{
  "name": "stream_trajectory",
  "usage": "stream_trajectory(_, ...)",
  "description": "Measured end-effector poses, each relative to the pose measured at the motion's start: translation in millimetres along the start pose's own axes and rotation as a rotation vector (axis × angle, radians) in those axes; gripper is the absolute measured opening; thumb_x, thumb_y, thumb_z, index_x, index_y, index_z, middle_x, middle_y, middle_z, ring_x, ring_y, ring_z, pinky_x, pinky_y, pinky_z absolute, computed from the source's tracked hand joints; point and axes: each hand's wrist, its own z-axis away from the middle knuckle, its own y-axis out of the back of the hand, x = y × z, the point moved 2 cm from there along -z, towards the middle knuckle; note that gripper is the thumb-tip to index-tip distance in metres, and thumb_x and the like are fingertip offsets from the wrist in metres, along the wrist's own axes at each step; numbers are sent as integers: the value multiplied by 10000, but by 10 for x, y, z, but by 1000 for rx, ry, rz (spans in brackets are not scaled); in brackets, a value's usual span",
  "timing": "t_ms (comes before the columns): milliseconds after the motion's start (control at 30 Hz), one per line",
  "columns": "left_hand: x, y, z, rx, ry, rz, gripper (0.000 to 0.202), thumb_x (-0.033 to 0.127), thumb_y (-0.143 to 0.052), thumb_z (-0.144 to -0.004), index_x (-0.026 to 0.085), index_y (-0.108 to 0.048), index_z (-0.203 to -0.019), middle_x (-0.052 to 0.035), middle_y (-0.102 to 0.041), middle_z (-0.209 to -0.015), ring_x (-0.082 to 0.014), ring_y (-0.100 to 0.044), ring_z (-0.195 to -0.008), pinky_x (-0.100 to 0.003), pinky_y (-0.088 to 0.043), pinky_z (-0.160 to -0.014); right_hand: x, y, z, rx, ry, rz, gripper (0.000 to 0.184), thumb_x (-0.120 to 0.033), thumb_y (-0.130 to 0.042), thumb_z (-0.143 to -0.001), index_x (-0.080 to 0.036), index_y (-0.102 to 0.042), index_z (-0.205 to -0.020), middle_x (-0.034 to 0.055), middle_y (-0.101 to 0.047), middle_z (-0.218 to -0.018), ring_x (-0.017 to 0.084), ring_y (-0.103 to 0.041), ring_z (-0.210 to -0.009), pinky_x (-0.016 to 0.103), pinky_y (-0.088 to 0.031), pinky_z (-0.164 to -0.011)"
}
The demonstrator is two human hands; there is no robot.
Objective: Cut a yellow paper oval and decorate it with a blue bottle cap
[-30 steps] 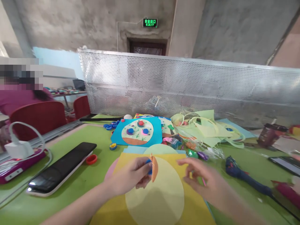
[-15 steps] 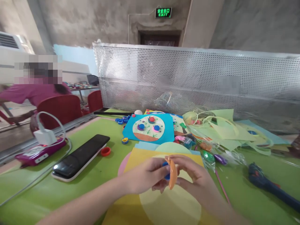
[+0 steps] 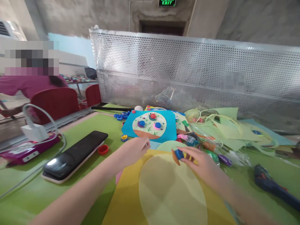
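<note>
My right hand (image 3: 195, 159) pinches a blue bottle cap (image 3: 179, 154) with a flattened piece of orange clay (image 3: 175, 157) on its left side. They are held over the upper part of a yellow sheet (image 3: 127, 187) with a pale green oval (image 3: 172, 187) on it. My left hand (image 3: 137, 150), fingers curled together, is near the lower edge of a blue card (image 3: 172, 125). Whether anything is in those fingers is hidden. On the card, a pale round picture (image 3: 150, 125) carries blue and red caps, small dots and a brown strip.
A black phone (image 3: 77, 156), a red ring-shaped cap (image 3: 103, 149) and a purple power strip (image 3: 30, 150) with a white charger (image 3: 35, 131) lie left. Rightward are bagged clay (image 3: 225, 160), paper scraps (image 3: 225, 125) and a dark glue gun (image 3: 269, 181). A perforated metal screen (image 3: 197, 72) stands behind.
My hands have moved apart. The left has let go of the cap and gone up and left; the right keeps the cap and clay, now farther forward. The view has tilted down slightly.
</note>
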Motion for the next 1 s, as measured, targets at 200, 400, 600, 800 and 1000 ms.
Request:
stream_trajectory(200,-36,-162,-125,-36,-76,-218,207,116,-380,-907,163,-521,-1050,-59,-619,-953,-208,-596,-855,-346,-465,-718,-8,-224,-83,-106,146,79,369,-159,-385,-866,-88,-596,-1161,161,-612,-1144,259,-581,-1054,402,-511,-883)
stream_trajectory(400,-29,-222,-156,-93,-121,-342,307,-51,-360,-694,177,-490,-855,-68,-598,-849,-223,-569,-766,-297,-406,-621,31,-269,-69,-79,278,273,352,-137,-322,-915,-110,-594,-1136,147,-637,-1079,251,-628,-960,391,-569,-783)
stream_trajectory(600,31,-285,-131,-169,-244,-367,427,-63,-400,-638,190,-514,-963,-87,-606,-1012,-270,-500,-1078,-373,-398,-814,87,-318,-53,-89,271,298,361,-61,-375,-883,-185,-592,-1143,91,-650,-1088,217,-632,-959,348,-560,-813)
stream_trajectory(800,89,-261,-127,-229,-269,-387,327,-81,-394,-677,178,-518,-832,-105,-634,-1058,-259,-467,-1166,-427,-350,-879,86,-362,-30,-179,258,318,409,-12,-418,-844,-157,-559,-1200,95,-611,-1171,233,-594,-1021,381,-544,-851)
stream_trajectory(1000,75,-279,-91,-250,-290,-412,327,-93,-394,-645,186,-492,-783,-99,-637,-1041,-267,-517,-1114,-433,-371,-850,33,-372,2,-76,387,409,439,18,-348,-798,-106,-606,-1131,122,-655,-1073,242,-638,-914,379,-577,-758)
